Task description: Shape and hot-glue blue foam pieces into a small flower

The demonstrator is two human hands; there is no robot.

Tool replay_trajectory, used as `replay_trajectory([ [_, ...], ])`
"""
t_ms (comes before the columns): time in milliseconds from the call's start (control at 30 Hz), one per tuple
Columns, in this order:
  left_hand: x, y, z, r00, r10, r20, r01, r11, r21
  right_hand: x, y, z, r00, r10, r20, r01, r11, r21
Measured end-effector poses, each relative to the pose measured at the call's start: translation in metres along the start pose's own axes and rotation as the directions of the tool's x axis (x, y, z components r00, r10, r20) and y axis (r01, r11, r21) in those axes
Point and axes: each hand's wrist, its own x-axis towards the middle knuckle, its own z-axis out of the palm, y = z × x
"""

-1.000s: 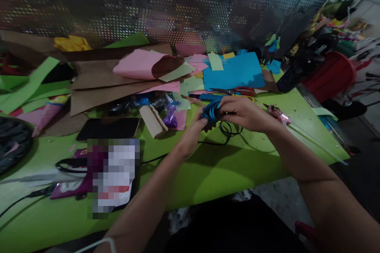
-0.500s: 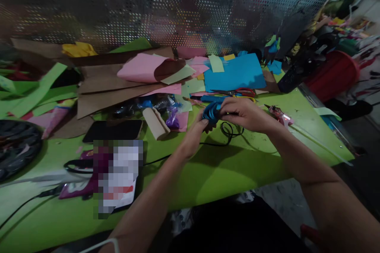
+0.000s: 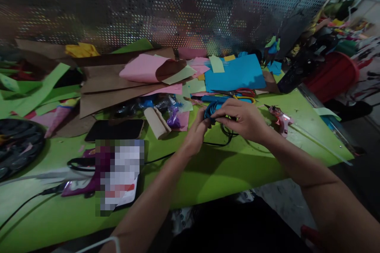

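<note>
Both my hands meet over the middle of the green table [image 3: 225, 170]. My left hand [image 3: 197, 134] and my right hand [image 3: 242, 118] are closed on a small coil of blue paper strip [image 3: 211, 109], held just above the tabletop. The right hand's fingers pinch the coil from the right; the left hand's fingertips press it from below left. A black cable loop [image 3: 227, 133] lies on the table under the hands.
A pink glue gun [image 3: 280, 118] lies right of my hands. Scissors [image 3: 242, 93] rest beside a blue sheet [image 3: 234, 72] behind. A phone [image 3: 115, 129], a cardboard roll [image 3: 156, 122], pink, brown and green paper lie left. A perforated metal screen [image 3: 178, 12] stands at the back.
The hands and the blue coil have shifted slightly lower and closer to the table. The right hand's fingers have closed further over the coil. The view has drifted a little.
</note>
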Motion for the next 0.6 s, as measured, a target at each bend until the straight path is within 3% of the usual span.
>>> replay_trajectory([
  [200,0.0018,0.0011,0.0026,0.999,0.027,-0.016,-0.027,1.000,-0.003,-0.0015,0.0016,0.0033,0.997,0.066,0.036,-0.063,0.994,-0.094],
  [600,0.0024,0.0050,0.0027,1.000,0.003,-0.011,-0.004,1.000,-0.015,-0.0005,0.0077,0.0032,0.993,0.067,0.094,-0.056,0.992,-0.117],
])
